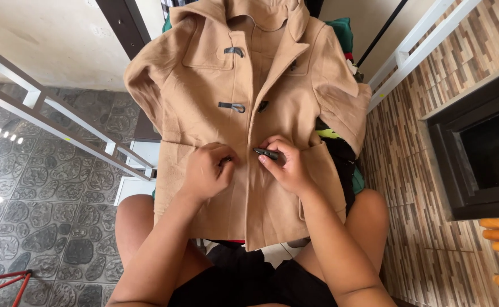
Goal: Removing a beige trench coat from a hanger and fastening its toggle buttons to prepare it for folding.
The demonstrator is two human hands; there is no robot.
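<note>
At frame centre I'm pinching the dark toggle [266, 153] in my right hand [286, 165], while my left hand [206, 169] is clenching the tan coat [243, 108], hiding its loop.

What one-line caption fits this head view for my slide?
Left hand and right hand work the lowest dark toggle of a tan wool duffle coat.
</note>
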